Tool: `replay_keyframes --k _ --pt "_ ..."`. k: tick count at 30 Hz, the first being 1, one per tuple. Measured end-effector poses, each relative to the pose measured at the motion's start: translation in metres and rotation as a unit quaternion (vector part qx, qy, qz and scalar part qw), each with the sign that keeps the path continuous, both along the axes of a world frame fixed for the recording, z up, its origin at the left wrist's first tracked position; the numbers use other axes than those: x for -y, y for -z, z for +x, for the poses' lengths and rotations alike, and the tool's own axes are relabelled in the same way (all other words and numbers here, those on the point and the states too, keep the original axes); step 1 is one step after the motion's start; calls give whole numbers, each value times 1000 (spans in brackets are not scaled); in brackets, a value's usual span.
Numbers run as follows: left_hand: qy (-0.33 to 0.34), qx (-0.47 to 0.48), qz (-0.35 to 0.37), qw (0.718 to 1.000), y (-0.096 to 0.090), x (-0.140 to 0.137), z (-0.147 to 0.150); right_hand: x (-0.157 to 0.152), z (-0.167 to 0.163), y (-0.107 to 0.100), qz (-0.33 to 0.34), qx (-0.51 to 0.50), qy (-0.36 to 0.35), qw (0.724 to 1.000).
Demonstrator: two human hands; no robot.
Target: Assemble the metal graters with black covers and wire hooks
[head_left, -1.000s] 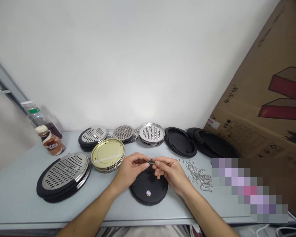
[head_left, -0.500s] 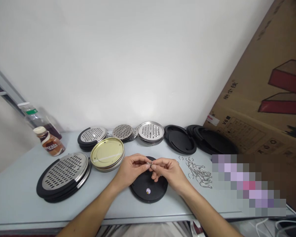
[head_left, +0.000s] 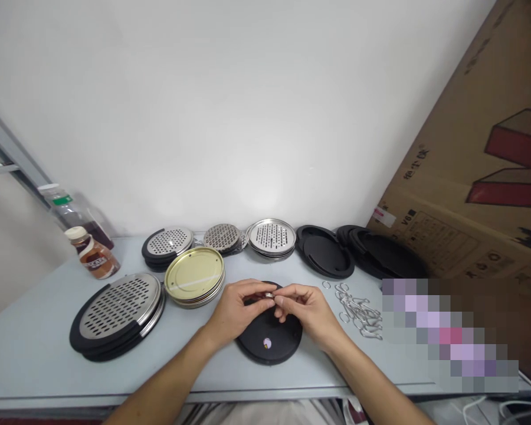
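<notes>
Over a round black disc [head_left: 269, 348] with a small pale sticker, my two hands meet fingertip to fingertip. My left hand [head_left: 243, 304] is closed, thumb and forefinger pinching a small shiny metal piece [head_left: 269, 295]. Opposite it, my right hand [head_left: 303, 304] pinches at the same piece. Fingers cover most of it, so I cannot tell its exact kind. To the right of my right hand lies a pile of silver wire rings and clips [head_left: 358, 310].
Stacked gold lids [head_left: 192, 274] and black-rimmed perforated graters [head_left: 119, 313] stand left. More perforated metal discs [head_left: 272, 236] and black trays [head_left: 325, 251] line the wall. Two bottles [head_left: 92, 254] are far left. A large cardboard box [head_left: 469, 224] leans at right, beside a blurred patch.
Both hands stay over the black disc, with the fingers shifting slightly around the small metal piece. The whole view has moved a little.
</notes>
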State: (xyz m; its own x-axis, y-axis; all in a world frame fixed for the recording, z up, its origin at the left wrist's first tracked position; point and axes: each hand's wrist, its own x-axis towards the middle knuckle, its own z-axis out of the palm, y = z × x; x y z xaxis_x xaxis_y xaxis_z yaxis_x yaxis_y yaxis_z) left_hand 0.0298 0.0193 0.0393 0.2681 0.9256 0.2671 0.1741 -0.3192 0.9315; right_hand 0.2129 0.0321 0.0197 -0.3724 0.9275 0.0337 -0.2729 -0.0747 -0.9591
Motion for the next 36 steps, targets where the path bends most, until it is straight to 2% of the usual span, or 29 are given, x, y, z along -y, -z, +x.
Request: replay_keyframes --k 3,8,11,19,24,27,31,34,36 --pt "4 23 -14 1000 0 -1 -2 -1 1 1 -5 -14 -8 1000" --pt "47 100 -138 984 -2 -3 -5 -1 2 0 -18 -10 -3 1000" --pt "66 134 -177 973 -3 -4 -5 -1 3 -1 -23 -7 -19 1000" --pt "55 147 -188 970 3 -5 -6 -2 5 -3 -41 -27 -29 998" --pt "46 119 -159 979 -1 -4 -5 -1 5 0 -32 -29 -16 999" --pt "26 104 -137 985 -2 -4 -3 -1 4 1 -1 -21 -5 1000" --pt "0 105 -135 985 0 -3 -1 3 1 -1 94 19 48 994" --pt "9 105 -141 984 1 -2 1 7 -2 -3 162 59 95 980" --pt "18 101 -143 984 1 -1 3 11 -4 -4 171 74 108 977"
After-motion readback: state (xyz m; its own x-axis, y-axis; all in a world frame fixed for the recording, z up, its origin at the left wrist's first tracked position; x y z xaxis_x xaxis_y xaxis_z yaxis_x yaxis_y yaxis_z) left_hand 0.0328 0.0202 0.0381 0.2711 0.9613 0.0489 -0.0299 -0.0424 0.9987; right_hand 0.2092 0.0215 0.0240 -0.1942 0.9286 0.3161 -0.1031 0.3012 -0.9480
